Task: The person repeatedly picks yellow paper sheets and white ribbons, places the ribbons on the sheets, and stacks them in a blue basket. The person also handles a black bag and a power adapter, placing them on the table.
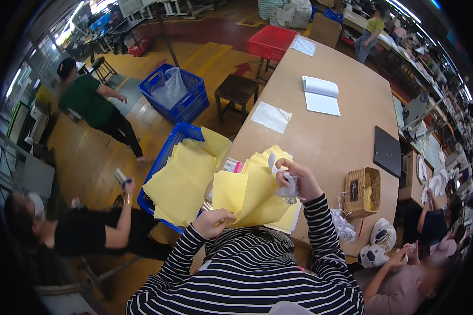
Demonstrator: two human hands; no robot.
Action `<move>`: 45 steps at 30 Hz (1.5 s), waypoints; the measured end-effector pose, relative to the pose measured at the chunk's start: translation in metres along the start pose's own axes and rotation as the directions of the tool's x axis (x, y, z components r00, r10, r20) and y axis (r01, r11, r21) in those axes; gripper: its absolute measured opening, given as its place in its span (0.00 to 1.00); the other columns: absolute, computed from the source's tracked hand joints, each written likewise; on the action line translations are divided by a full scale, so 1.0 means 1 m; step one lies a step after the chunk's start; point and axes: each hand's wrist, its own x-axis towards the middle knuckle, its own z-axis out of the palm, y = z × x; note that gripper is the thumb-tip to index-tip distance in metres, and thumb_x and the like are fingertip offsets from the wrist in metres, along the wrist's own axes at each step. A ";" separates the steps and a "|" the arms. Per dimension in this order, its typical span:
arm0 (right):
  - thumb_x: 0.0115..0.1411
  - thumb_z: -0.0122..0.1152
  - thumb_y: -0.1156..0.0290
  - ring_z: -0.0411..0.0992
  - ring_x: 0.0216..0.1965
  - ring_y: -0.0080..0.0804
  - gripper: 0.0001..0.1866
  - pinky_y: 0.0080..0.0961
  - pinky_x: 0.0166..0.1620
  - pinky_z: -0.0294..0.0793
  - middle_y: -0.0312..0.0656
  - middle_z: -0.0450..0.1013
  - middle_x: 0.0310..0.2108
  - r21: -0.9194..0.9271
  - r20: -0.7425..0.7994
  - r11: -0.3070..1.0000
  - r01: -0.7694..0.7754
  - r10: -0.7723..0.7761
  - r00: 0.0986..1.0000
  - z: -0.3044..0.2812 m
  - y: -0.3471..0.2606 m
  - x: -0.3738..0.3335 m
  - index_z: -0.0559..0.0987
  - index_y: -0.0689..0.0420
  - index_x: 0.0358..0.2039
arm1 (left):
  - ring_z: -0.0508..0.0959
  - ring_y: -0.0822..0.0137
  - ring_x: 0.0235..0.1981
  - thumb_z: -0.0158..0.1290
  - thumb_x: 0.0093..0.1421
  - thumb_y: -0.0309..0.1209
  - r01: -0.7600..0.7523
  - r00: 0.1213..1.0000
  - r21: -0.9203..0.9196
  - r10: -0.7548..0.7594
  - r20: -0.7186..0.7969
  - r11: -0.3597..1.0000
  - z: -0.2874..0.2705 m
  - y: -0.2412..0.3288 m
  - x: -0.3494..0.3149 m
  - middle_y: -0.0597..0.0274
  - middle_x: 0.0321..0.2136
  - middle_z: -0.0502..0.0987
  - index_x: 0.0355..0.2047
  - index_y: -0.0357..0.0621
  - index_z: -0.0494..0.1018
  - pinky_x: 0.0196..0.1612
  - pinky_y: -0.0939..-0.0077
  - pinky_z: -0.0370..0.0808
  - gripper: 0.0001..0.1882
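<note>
Yellow sheets (263, 191) are lying in a loose fanned stack on the near-left edge of the bench (294, 139), right in front of the wearer's striped top. Left hand (214, 222) is closing narrow on the stack's near-left corner, thumb on top. Right hand (299, 178) is holding crumpled white strips (288, 192) over the stack's right side, fingers curling.

Just left, a blue crate (188, 131) is holding more yellow sheets, stacking above its rim. Right of the right arm, a white bundle (342, 227) is lying on the bench, with white soft-toy pieces (373, 255) sitting nearer the edge. A wicker basket (355, 208) is standing just beyond the bundle, holding something yellow.

Further out, a black flat panel (387, 151) is lying along the bench's right edge. A white sheet (271, 117) is lying beyond the stack, and an open notebook (321, 95) is resting farther up. Off the bench's left side, a dark stool (237, 89) is standing near a second blue crate (192, 103), which is holding clear plastic. A red crate (268, 51) is sitting by the far end.
</note>
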 end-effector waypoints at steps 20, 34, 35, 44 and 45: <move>0.58 0.51 0.79 0.74 0.36 0.30 0.36 0.24 0.43 0.72 0.43 0.74 0.31 -0.102 -0.162 0.959 0.264 -0.278 0.947 0.080 0.026 -0.021 0.53 0.60 0.67 | 0.76 0.77 0.36 0.54 0.64 0.31 0.031 0.908 -0.571 -0.262 -0.327 0.820 0.016 0.028 0.066 0.60 0.36 0.80 0.49 0.35 0.74 0.39 0.81 0.74 0.16; 0.67 0.47 0.72 0.73 0.44 0.32 0.18 0.29 0.48 0.74 0.45 0.74 0.42 0.097 -0.375 0.790 0.605 -0.534 0.758 0.033 0.037 -0.053 0.69 0.63 0.56 | 0.77 0.76 0.33 0.54 0.64 0.32 -0.023 0.710 -0.836 -0.580 -0.400 0.548 -0.012 0.000 0.066 0.64 0.33 0.80 0.41 0.33 0.77 0.37 0.82 0.74 0.12; 0.67 0.47 0.70 0.72 0.45 0.32 0.18 0.29 0.49 0.73 0.45 0.73 0.44 0.135 -0.373 0.742 0.657 -0.576 0.727 0.024 0.035 -0.060 0.68 0.61 0.56 | 0.78 0.75 0.33 0.54 0.64 0.32 -0.070 0.681 -0.857 -0.603 -0.415 0.511 -0.020 -0.006 0.064 0.63 0.34 0.80 0.41 0.34 0.76 0.37 0.82 0.74 0.12; 0.66 0.50 0.69 0.69 0.49 0.30 0.24 0.32 0.54 0.70 0.41 0.70 0.46 -0.207 -0.518 0.602 0.771 -0.736 0.436 -0.012 0.001 -0.108 0.61 0.55 0.62 | 0.80 0.71 0.32 0.52 0.62 0.28 -0.124 0.700 -0.858 -0.569 -0.431 0.498 -0.054 -0.006 0.045 0.59 0.35 0.80 0.43 0.32 0.74 0.38 0.80 0.76 0.12; 0.65 0.51 0.70 0.70 0.49 0.30 0.26 0.32 0.55 0.70 0.41 0.70 0.47 -0.299 -0.488 0.618 0.727 -0.754 0.440 -0.004 0.002 -0.104 0.60 0.55 0.63 | 0.80 0.71 0.32 0.52 0.62 0.27 -0.116 0.724 -0.868 -0.557 -0.406 0.482 -0.049 -0.001 0.047 0.60 0.35 0.80 0.44 0.32 0.74 0.38 0.80 0.76 0.12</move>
